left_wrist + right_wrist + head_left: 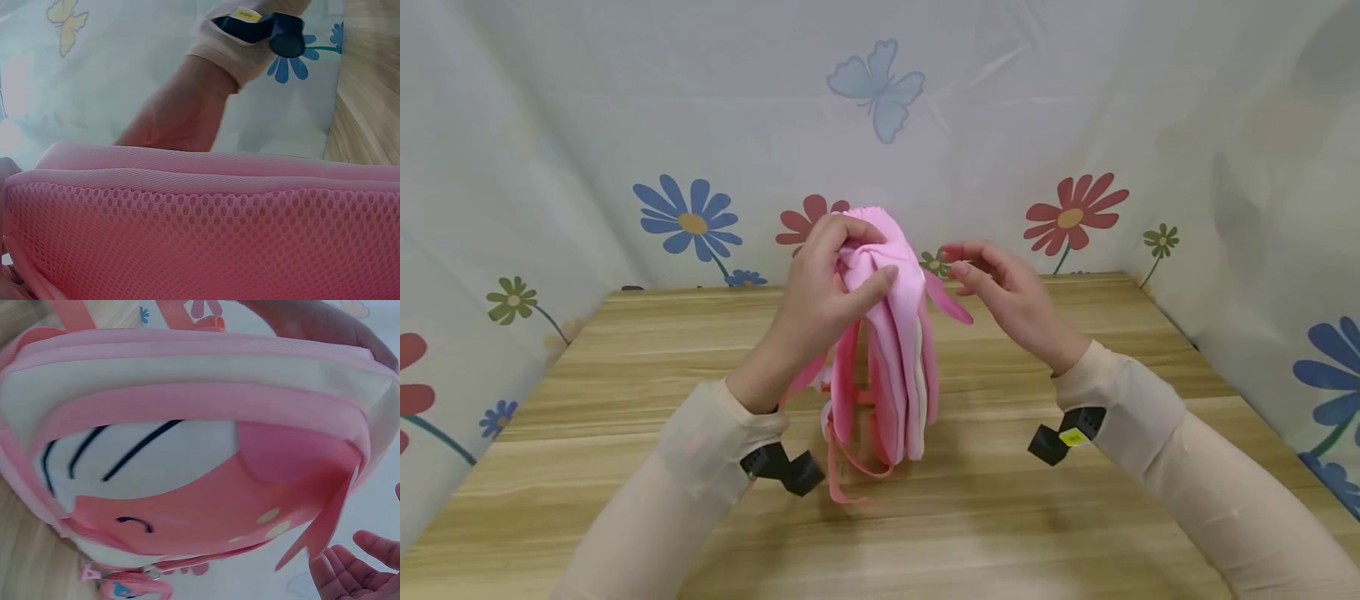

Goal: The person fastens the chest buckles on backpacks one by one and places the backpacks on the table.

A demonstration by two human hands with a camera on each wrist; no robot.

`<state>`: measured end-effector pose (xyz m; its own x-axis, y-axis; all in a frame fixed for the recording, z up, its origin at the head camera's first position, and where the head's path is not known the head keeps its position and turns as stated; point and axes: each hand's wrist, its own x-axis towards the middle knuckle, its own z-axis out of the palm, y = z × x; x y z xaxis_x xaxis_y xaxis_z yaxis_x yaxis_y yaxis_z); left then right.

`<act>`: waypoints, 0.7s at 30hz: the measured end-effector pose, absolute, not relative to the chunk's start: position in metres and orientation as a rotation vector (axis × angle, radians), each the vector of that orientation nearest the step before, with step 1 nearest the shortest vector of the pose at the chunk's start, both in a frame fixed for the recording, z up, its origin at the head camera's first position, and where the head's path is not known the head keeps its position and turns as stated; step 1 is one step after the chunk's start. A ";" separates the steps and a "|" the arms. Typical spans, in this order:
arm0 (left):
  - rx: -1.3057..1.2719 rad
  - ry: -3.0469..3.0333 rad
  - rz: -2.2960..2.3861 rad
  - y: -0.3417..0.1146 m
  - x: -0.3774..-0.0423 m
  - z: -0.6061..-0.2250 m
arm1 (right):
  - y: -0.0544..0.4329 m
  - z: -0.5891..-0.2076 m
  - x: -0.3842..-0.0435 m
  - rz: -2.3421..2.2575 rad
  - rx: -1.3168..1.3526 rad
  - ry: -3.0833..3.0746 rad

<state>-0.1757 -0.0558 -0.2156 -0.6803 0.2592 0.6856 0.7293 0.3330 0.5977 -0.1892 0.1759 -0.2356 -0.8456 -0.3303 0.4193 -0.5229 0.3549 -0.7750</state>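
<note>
A small pink child's backpack [902,350] stands on edge on the table, its narrow side toward me. My left hand [827,283] grips its top, thumb on the near side and fingers over the far side. Beside the top, on the right, my right hand [1011,296] is held with loosely bent fingers around nothing, close to a pointed pink flap [951,302]. The right wrist view shows the front, with a coral-and-white animal face [206,494] and dark stripes. In the left wrist view, pink mesh [206,237] covers the back panel.
Coral straps [846,475] hang from the backpack onto the wood-grain table [685,358]. A small pink pendant [134,586] dangles from the bag. Behind the table hangs a pale cloth [737,108] printed with flowers and a butterfly; it also encloses both sides.
</note>
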 end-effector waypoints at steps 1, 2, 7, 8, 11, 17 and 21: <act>-0.870 -2.131 -1.314 -0.055 -0.176 -0.215 | 0.173 -0.230 -0.189 1.475 0.789 -2.429; -0.871 -2.137 -1.310 -0.055 -0.176 -0.215 | 0.170 -0.226 -0.189 1.460 0.804 -2.433; -0.884 -2.155 -1.314 -0.053 -0.177 -0.214 | 0.160 -0.208 -0.188 1.376 0.867 -2.467; -0.889 -2.154 -1.322 -0.052 -0.177 -0.214 | 0.159 -0.206 -0.189 1.377 0.878 -2.468; -0.906 -2.140 -1.345 -0.050 -0.178 -0.216 | 0.155 -0.199 -0.189 1.372 0.916 -2.473; -0.953 -2.119 -1.370 -0.048 -0.180 -0.218 | 0.151 -0.187 -0.187 1.296 0.955 -2.522; -1.004 -2.067 -1.405 -0.046 -0.184 -0.219 | 0.151 -0.183 -0.189 1.243 0.998 -2.544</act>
<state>-0.1842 -0.0458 -0.2190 -0.6371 0.3182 0.7020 0.7699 0.2187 0.5996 -0.1892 0.1508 -0.1829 -0.7703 -0.5033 0.3917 -0.6183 0.4387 -0.6522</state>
